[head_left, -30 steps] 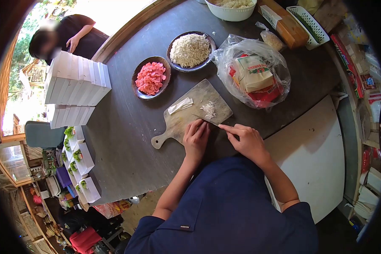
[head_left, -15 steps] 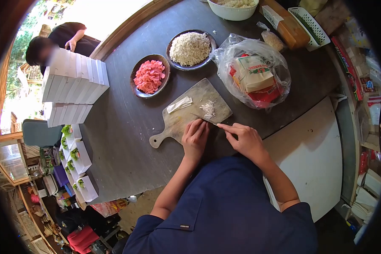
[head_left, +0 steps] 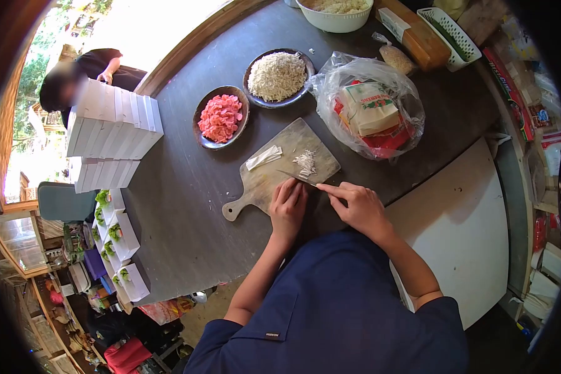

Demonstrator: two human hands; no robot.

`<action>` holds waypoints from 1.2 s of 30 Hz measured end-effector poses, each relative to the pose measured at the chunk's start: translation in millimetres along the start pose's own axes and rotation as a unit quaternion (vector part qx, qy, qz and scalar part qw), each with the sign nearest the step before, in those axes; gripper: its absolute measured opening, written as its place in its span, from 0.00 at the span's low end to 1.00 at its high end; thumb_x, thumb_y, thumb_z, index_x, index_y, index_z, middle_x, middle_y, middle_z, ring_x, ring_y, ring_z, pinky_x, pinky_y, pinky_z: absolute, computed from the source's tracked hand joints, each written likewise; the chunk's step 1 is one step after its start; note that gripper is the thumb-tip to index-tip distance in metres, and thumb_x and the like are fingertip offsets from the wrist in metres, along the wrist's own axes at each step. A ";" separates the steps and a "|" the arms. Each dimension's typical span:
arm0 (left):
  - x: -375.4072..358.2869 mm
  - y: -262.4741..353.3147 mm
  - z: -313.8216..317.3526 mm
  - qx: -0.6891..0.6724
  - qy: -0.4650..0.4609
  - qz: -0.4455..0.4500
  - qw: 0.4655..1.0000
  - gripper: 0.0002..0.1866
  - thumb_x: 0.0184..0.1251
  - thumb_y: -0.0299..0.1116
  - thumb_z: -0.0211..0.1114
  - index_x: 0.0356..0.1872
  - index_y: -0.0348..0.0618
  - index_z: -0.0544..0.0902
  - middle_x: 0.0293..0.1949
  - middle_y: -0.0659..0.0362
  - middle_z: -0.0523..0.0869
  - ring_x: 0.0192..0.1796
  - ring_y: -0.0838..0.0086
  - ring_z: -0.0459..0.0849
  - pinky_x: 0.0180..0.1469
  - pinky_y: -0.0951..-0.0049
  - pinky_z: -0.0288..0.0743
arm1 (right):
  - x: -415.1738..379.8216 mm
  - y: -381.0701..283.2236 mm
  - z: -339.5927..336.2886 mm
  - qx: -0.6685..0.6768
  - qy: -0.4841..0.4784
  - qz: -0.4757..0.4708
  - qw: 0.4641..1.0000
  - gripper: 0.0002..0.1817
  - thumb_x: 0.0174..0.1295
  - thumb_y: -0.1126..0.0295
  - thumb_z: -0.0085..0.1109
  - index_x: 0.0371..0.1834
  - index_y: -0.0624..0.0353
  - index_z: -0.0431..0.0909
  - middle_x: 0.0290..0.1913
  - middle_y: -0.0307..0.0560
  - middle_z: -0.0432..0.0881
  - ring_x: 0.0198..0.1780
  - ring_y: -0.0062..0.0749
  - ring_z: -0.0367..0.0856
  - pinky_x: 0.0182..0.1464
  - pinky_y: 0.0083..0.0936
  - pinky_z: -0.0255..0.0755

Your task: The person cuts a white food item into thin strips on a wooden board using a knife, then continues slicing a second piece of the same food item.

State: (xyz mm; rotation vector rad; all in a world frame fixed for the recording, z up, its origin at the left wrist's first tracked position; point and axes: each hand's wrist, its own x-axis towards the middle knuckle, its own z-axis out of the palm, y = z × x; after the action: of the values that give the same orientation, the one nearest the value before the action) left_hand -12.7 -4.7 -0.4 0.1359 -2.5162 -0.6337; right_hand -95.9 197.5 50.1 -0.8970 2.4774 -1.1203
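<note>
A wooden cutting board point(head_left: 262, 187) with a handle lies on the dark table in front of me. My right hand point(head_left: 358, 209) grips a knife point(head_left: 298, 177), index finger stretched along its back, the blade lying across the near part of the board. Curled fingers of my left hand point(head_left: 288, 206) press down at the board's near edge, right beside the blade; what is under them is hidden. Beyond the blade sits a small heap of thin whitish shreds point(head_left: 305, 163). To its left, several pale flat strips point(head_left: 263, 157) lie together.
Behind the board stand a bowl of pink slices point(head_left: 220, 118) and a bowl of pale shreds point(head_left: 277, 76). A clear plastic bag point(head_left: 371, 109) with packets is at the right. White boxes point(head_left: 115, 124) are stacked at the left, near another person point(head_left: 96, 68). Open boxes with greens point(head_left: 124, 237) line the left edge.
The view has shifted slightly. The knife's tip has dropped a little toward me and left. Both hands keep nearly the same place and grip.
</note>
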 end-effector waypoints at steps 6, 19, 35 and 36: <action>1.7 3.2 -1.2 0.002 0.007 0.001 1.000 0.12 0.63 0.20 0.80 0.47 0.35 0.93 0.51 0.54 0.92 0.52 0.57 0.91 0.56 0.59 0.86 | -3.8 2.4 -4.0 -0.002 0.000 0.004 1.000 0.22 0.75 0.65 0.66 0.70 0.33 0.88 0.36 0.47 0.85 0.38 0.49 0.91 0.42 0.48 0.86; 0.5 1.5 0.5 0.003 0.019 0.009 1.000 0.11 0.64 0.21 0.80 0.47 0.34 0.93 0.51 0.54 0.93 0.52 0.57 0.92 0.57 0.60 0.87 | 11.4 0.2 14.3 0.011 0.022 -0.018 1.000 0.22 0.74 0.68 0.66 0.70 0.37 0.89 0.36 0.47 0.85 0.38 0.48 0.89 0.43 0.45 0.84; -0.7 2.2 1.8 0.007 0.019 0.004 1.000 0.11 0.63 0.20 0.80 0.46 0.34 0.93 0.51 0.54 0.93 0.52 0.58 0.92 0.57 0.60 0.87 | -5.0 -1.8 -5.4 -0.008 -0.004 0.005 1.000 0.23 0.74 0.67 0.66 0.70 0.34 0.88 0.36 0.48 0.86 0.38 0.51 0.91 0.43 0.47 0.86; -1.0 1.3 1.8 0.006 0.020 0.006 1.000 0.11 0.63 0.20 0.80 0.46 0.34 0.93 0.51 0.54 0.93 0.52 0.58 0.92 0.57 0.61 0.87 | -4.4 -3.1 -4.8 -0.018 -0.006 0.005 1.000 0.23 0.74 0.67 0.66 0.70 0.34 0.88 0.36 0.48 0.86 0.38 0.51 0.91 0.42 0.47 0.87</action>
State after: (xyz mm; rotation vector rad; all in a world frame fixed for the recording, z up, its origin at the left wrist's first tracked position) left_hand -12.8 -2.5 -1.5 0.1374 -2.4810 -0.6055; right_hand -93.6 201.6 55.6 -0.8978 2.4974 -1.0681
